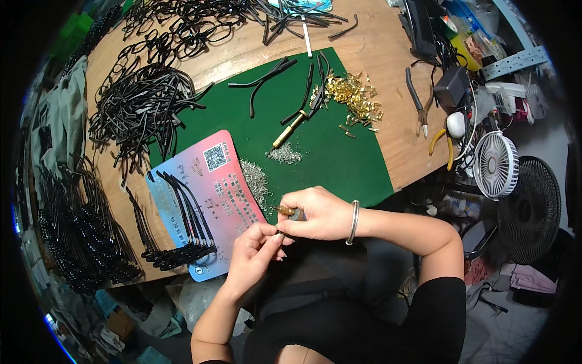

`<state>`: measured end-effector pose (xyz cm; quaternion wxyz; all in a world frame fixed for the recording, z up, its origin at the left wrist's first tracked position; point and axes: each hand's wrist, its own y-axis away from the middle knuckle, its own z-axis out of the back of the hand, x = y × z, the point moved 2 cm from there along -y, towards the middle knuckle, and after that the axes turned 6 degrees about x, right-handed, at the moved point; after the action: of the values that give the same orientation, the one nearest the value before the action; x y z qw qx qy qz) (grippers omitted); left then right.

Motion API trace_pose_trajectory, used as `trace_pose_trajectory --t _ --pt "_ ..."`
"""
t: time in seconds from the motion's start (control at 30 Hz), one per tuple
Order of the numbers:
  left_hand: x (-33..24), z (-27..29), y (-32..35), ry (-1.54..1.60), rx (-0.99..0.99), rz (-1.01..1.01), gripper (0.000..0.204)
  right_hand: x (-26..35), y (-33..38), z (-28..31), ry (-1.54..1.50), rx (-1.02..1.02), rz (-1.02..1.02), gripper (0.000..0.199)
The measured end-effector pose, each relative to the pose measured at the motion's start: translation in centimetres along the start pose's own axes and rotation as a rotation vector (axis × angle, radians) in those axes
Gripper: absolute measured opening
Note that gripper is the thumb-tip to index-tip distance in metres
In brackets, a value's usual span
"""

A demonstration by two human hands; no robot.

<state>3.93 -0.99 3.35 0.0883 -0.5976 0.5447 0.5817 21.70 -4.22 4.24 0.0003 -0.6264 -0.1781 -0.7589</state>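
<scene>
Just off the near edge of the green mat [357, 164], my hands meet. My right hand [315, 213], with a silver bangle at its wrist, is closed around a small brass-coloured screwdriver [285, 210]. Against it, my left hand [254, 247] pinches a small dark piece, mostly hidden by the fingertips. Two heaps of tiny silver screws, one [254, 182] beside the card and another [285, 154] farther off, lie on the mat. A gold-handled screwdriver [292, 128] rests by the farther heap. Black glasses temples [312, 91] lie beyond it.
A pink-and-blue printed card [209, 182] carries several black temples [188, 212] on its left. Tangled temples [139, 103] and glasses frames [182, 36] cover the table's far left. Gold metal pieces [351, 97] are piled right. Pliers [418, 100], yellow-handled cutters [447, 136] and a white fan [496, 165] stand along the right.
</scene>
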Motion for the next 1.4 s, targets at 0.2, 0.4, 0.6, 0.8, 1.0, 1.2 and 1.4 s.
trace_pose_trajectory --t 0.2,0.4,0.6,0.8,1.0,1.2,1.4 --pt "-8.1 0.5 -6.2 -0.879 -0.078 -0.422 0.004 -2.8 3.4 1.7 0.195 -0.044 -0.059 0.035" --pt "-12.9 3.1 -23.3 -1.385 -0.543 -0.551 0.026 -3.1 3.5 0.8 0.309 -0.075 -0.044 0.026" --pt "-12.4 3.4 -20.0 -1.283 -0.394 -0.719 0.018 -3.8 2.7 1.7 0.214 -0.143 -0.003 0.027" --pt "-15.7 2.5 -6.0 -0.702 -0.294 -0.646 0.02 -3.1 4.4 6.2 0.289 -0.282 -0.162 0.02" --pt "-7.5 0.6 1.3 -0.492 -0.163 -0.46 0.039 -4.4 1.1 11.0 0.662 -0.591 -0.204 0.018" --pt "-2.3 0.8 2.2 -0.209 -0.141 -0.372 0.025 -3.4 1.2 10.8 0.715 -0.597 -0.253 0.018" --pt "-1.3 -1.6 1.8 -0.088 -0.076 -0.255 0.023 4.0 3.3 2.7 -0.082 -0.232 -0.199 0.016"
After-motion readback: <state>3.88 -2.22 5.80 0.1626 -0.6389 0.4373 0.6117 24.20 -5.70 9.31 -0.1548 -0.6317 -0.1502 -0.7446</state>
